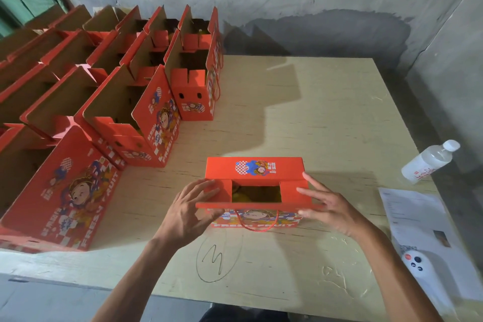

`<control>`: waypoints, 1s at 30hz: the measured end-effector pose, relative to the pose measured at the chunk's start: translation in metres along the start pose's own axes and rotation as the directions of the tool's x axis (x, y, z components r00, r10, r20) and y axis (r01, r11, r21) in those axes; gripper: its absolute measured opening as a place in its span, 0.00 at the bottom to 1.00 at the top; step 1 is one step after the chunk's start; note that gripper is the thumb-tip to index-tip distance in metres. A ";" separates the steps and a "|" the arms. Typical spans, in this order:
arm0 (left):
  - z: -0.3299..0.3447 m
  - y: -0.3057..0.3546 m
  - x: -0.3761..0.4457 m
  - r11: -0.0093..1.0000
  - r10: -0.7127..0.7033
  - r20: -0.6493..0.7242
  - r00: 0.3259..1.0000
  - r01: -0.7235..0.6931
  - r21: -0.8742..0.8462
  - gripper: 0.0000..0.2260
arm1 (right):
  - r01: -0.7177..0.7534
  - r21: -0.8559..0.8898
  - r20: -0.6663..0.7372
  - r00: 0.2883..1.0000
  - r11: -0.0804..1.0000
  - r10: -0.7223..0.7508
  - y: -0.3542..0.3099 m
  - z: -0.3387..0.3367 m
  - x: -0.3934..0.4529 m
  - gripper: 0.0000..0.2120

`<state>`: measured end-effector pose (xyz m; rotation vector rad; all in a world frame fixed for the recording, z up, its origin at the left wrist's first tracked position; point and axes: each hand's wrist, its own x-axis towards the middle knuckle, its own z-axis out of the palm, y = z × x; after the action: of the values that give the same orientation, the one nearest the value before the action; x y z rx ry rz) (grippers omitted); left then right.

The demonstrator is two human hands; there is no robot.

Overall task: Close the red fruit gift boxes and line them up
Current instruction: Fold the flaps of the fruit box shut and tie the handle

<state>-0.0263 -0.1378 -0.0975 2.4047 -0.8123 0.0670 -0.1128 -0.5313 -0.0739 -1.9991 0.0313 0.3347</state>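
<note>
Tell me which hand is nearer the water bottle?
Right. The right hand is on the box's right end, the bottle's side; the left hand is on its far end.

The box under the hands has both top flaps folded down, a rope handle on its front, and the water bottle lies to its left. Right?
Not quite. The water bottle lies to the right of the box, near the table's right edge, as the head view shows. The rest holds: both flaps are folded down under the left hand and right hand, and the rope handle hangs on the front.
</note>
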 end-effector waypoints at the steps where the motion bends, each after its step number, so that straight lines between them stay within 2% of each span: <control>1: 0.000 0.003 0.002 0.999 -0.040 -0.013 0.999 0.039 -0.036 0.26 | -0.037 0.033 0.012 0.999 0.999 0.036 -0.001 0.000 0.002 0.20; 3: 0.001 0.005 0.007 0.985 -0.096 -0.041 0.995 0.089 -0.148 0.21 | -0.055 0.034 -0.086 0.995 0.998 0.058 0.001 0.005 0.006 0.21; 5: 0.003 0.010 0.012 0.970 -0.176 -0.090 0.980 0.157 -0.186 0.23 | -0.024 0.028 -0.283 0.959 0.999 0.030 0.000 0.018 0.007 0.21; 8: 0.014 0.024 0.027 0.894 -0.410 -0.181 0.894 0.355 -0.273 0.20 | 0.033 -0.002 -0.505 0.863 0.999 -0.030 -0.007 0.040 0.010 0.14; 9: 0.018 0.029 0.031 0.859 -0.475 -0.190 0.859 0.407 -0.310 0.21 | 0.036 -0.024 -0.547 0.836 0.999 -0.043 -0.008 0.045 0.013 0.14; 10: 0.022 0.033 0.034 0.837 -0.512 -0.192 0.837 0.435 -0.332 0.26 | 0.034 -0.039 -0.576 0.816 0.999 -0.050 -0.009 0.048 0.018 0.15; 11: 0.025 0.036 0.036 0.835 -0.518 -0.198 0.832 0.442 -0.327 0.31 | 0.022 -0.049 -0.593 0.804 0.999 -0.047 -0.009 0.051 0.022 0.20; 12: 0.028 0.037 0.038 0.857 -0.498 -0.221 0.838 0.437 -0.272 0.30 | 0.008 -0.064 -0.602 0.797 0.998 -0.045 -0.009 0.053 0.025 0.25; 13: 0.030 0.038 0.040 0.892 -0.448 -0.261 0.855 0.411 -0.187 0.25 | 0.001 -0.108 -0.610 0.789 0.994 -0.067 -0.009 0.055 0.029 0.27; 15: 0.034 0.041 0.044 0.941 -0.316 -0.329 0.890 0.339 0.014 0.13 | 0.016 -0.312 -0.612 0.761 0.950 -0.214 -0.010 0.054 0.037 0.22; 17: 0.040 0.047 0.051 0.954 -0.200 -0.343 0.918 0.261 0.144 0.10 | 0.028 -0.525 -0.572 0.728 0.851 -0.377 -0.010 0.053 0.045 0.14; 19: 0.051 0.057 0.058 0.970 -0.073 -0.328 0.942 0.144 0.196 0.07 | 0.052 -0.635 -0.521 0.708 0.771 -0.477 -0.012 0.056 0.053 0.14; 21: 0.059 0.065 0.065 0.976 -0.024 -0.334 0.942 0.096 0.198 0.04 | 0.072 -0.686 -0.482 0.701 0.724 -0.526 -0.013 0.065 0.061 0.17; 25: 0.064 0.065 0.071 0.981 -0.017 -0.377 0.926 0.087 0.171 0.01 | 0.076 -0.691 -0.504 0.662 0.719 -0.555 -0.012 0.078 0.073 0.16; 30: 0.064 0.070 0.074 0.971 -0.045 -0.424 0.905 0.138 0.193 0.06 | 0.067 -0.677 -0.575 0.573 0.733 -0.584 -0.007 0.083 0.075 0.13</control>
<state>-0.0147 -0.2574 -0.0971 2.4951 -0.5096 0.6432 -0.0575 -0.4451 -0.1193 -2.5682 0.0700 -0.9304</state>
